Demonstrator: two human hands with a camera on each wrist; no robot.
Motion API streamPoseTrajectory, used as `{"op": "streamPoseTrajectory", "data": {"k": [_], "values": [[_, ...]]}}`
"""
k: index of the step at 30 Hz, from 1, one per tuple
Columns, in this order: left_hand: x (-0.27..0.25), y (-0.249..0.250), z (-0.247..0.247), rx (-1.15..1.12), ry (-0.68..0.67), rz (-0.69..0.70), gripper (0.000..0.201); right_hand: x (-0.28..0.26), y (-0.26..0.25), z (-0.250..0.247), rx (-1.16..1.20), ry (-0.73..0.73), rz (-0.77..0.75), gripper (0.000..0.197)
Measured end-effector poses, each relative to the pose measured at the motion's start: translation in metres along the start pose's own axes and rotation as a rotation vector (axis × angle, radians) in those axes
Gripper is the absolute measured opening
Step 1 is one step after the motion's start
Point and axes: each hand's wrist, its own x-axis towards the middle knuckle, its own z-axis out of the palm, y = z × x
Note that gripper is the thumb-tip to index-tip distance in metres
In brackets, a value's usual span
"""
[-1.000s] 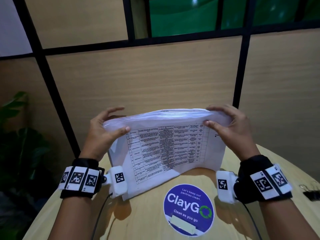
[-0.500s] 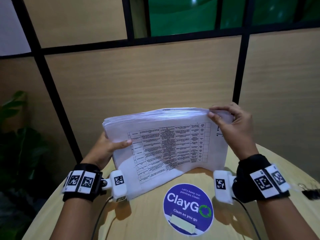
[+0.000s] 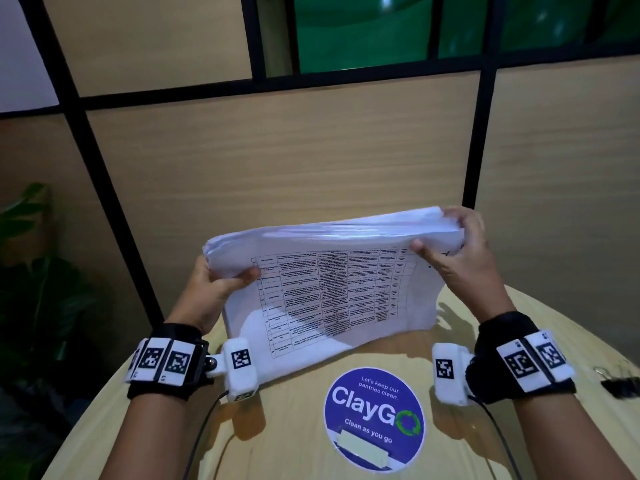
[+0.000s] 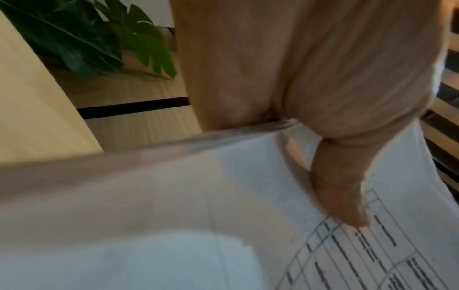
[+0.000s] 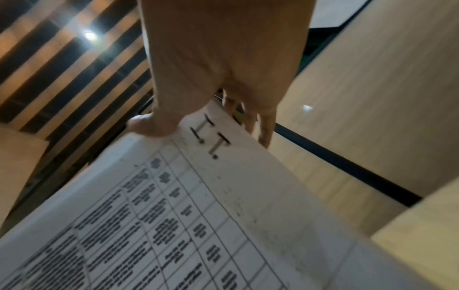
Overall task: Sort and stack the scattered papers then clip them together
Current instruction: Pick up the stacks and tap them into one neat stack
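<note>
Papers gathered into one thick stack (image 3: pixel 329 289), standing on its long edge on the round wooden table (image 3: pixel 294 427), lower edge resting just behind the blue ClayGo sticker (image 3: pixel 374 415) near the table's middle. Left hand (image 3: pixel 211 289) pinches the stack's left end, thumb across the printed table on the front sheet, fingers hidden behind. Right hand (image 3: pixel 460 258) clamps the upper right corner, thumb in front, fingers curled over the top edge. Top edges look fanned and uneven, so I'd say the squaring-up is in hand, not finished. Gathering looks done; clipping is not: a black binder clip (image 3: pixel 620 384) lies untouched at the table's right edge, well apart from the stack.
</note>
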Motion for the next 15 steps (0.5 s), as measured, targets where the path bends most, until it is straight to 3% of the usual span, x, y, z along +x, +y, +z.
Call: {"op": "streamPoseTrajectory", "data": {"k": [2, 3, 5, 7, 12, 15], "values": [[-0.004, 0.009, 0.004, 0.011, -0.004, 0.045, 0.098, -0.004, 0.006, 0.001, 0.224, -0.129, 0.184, 0.089], [-0.007, 0.016, 0.006, 0.028, -0.023, 0.078, 0.087, -0.005, 0.009, 0.001, 0.308, -0.167, 0.236, 0.093], [-0.011, 0.030, 0.009, 0.086, -0.074, 0.147, 0.052, -0.005, 0.010, 0.000, 0.410, -0.181, 0.270, 0.081], [-0.013, 0.044, 0.012, 0.134, -0.071, 0.207, 0.032, -0.005, 0.005, 0.001, 0.462, -0.114, 0.242, 0.068], [-0.018, 0.069, 0.024, 0.118, -0.013, 0.408, 0.027, 0.001, -0.023, 0.006, 0.582, 0.083, 0.076, 0.048], [-0.015, 0.059, 0.030, 0.114, 0.046, 0.382, 0.027, -0.002, -0.026, 0.012, 0.546, 0.060, 0.084, 0.032]]}}
